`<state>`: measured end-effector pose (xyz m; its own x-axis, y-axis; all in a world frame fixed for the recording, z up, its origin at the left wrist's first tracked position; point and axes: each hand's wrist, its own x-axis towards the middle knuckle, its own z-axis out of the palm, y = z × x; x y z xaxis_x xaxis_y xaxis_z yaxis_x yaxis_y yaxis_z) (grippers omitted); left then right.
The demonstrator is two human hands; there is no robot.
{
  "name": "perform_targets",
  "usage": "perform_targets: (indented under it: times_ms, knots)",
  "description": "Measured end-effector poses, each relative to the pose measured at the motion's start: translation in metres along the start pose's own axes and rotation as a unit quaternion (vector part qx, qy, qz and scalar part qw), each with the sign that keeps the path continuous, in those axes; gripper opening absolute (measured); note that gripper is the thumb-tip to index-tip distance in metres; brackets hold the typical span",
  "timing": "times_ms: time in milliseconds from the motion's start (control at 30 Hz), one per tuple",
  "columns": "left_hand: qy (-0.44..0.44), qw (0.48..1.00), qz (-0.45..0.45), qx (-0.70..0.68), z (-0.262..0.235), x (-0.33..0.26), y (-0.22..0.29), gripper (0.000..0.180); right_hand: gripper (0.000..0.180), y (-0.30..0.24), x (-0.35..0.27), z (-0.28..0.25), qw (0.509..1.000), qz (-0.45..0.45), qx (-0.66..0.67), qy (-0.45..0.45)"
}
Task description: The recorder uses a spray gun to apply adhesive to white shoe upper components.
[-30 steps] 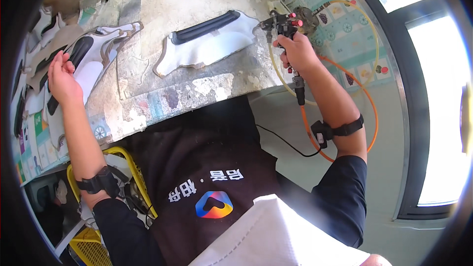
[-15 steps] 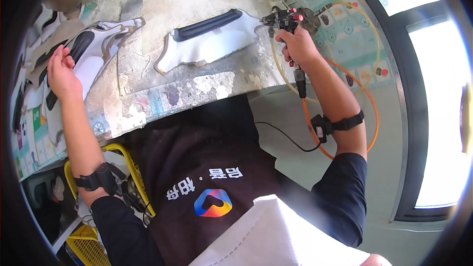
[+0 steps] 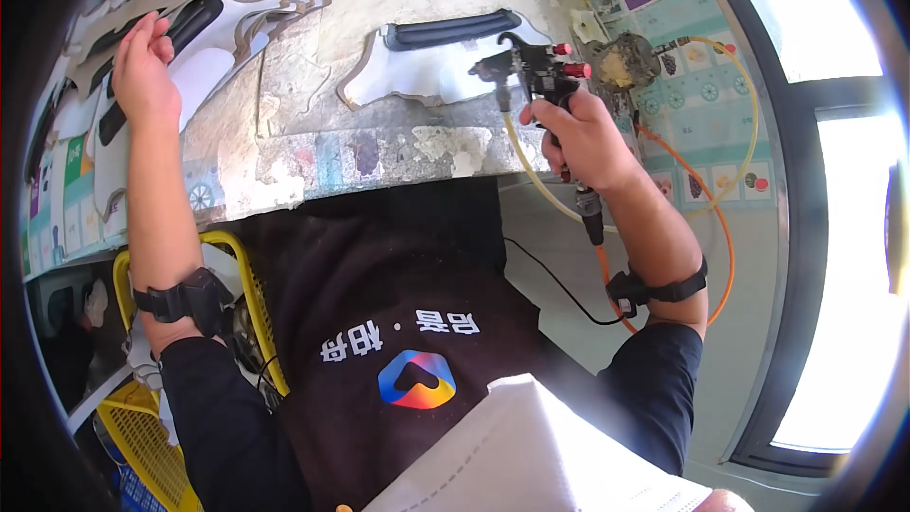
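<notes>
1. Your right hand (image 3: 578,137) is closed around the grip of the spray gun (image 3: 531,66), nozzle aimed at the white shoe-upper piece with the black strip (image 3: 431,62) lying flat on the worktop (image 3: 379,156). Nothing holds that piece down, so I'd expect an air blast to shift or flip it.
2. Your left hand (image 3: 142,66) is open, palm down, fingers resting on the next white-and-black piece (image 3: 204,43) at the far left of the worktop. It's well apart from the nozzle now. If you drag that piece across while the trigger's live, overspray could hit your fingers.
3. The yellow hose (image 3: 531,171) and orange hose (image 3: 716,218) loop below your right wrist, past the worktop edge. A snag there would likely jerk the gun off aim.
4. The worktop surface is crusted with old residue. A fresh piece could pick up flakes or stick.
5. The stack of cut pieces (image 3: 66,123) overlaps at the left edge, so pulling one risks dragging its neighbours off.
6. The yellow basket (image 3: 242,275) sits close by your left elbow and could catch the arm as it swings back.
</notes>
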<state>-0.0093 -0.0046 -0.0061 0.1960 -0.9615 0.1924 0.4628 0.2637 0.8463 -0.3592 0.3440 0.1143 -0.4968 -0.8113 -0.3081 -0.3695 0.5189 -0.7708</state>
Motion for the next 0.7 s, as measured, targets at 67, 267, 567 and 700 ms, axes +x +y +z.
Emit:
perform_targets:
  times_ms: [67, 267, 567, 700]
  knots:
    - [0.005, 1.0, -0.003, 0.003, -0.001, 0.001, -0.002, 0.025, 0.024, -0.018, -0.009, 0.011, 0.998, 0.011, -0.004, -0.058]
    - [0.017, 1.0, 0.003, -0.002, -0.003, 0.001, 0.0, 0.023, 0.027, -0.04, -0.019, 0.031, 0.995, -0.035, -0.049, -0.084]
    - [0.01, 1.0, 0.014, -0.01, 0.003, -0.005, 0.004, 0.023, 0.025, -0.051, -0.021, 0.039, 0.994, -0.018, -0.066, -0.08]
    - [0.025, 1.0, 0.004, -0.002, -0.001, -0.004, 0.005, 0.023, 0.025, -0.059, -0.025, 0.04, 0.991, -0.024, -0.089, -0.096]
